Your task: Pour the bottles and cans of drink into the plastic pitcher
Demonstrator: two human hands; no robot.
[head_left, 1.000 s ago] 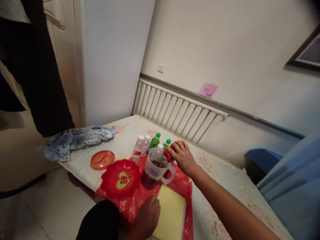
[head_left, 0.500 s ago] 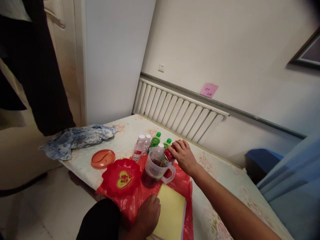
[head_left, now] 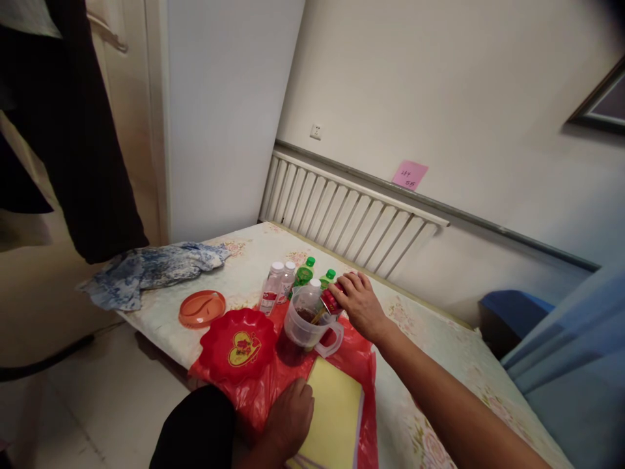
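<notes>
- The table (head_left: 439, 352), under a pale flowered cloth, carries everything; your right arm reaches across it from the near right corner.
- A red plastic sheet (head_left: 356, 358) lies beneath both your hands, thin and slick-looking, so things on it may slide.
- The yellow pad (head_left: 332, 417) lies just right of your left hand (head_left: 288, 417), which rests flat, fingers loosely curled, pressing the red sheet and holding nothing.
- The red heart dish (head_left: 237, 345) sits beyond your left hand, with an orange lid (head_left: 202, 308) further off to its left.
- The clear measuring jug (head_left: 307, 326) stands just left of your right hand (head_left: 359, 303), dark liquid in its bottom. It looks like light, stiff plastic; take it by the handle on the near side.
- The red can (head_left: 331, 301) is wrapped in your right fingers, tilted with its mouth over the jug's rim. It is probably thin, easily dented and smooth, so grip it round the middle without squeezing.
- Small capped bottles (head_left: 288, 283), clear and green, cluster just beyond the jug, left of your right hand.
</notes>
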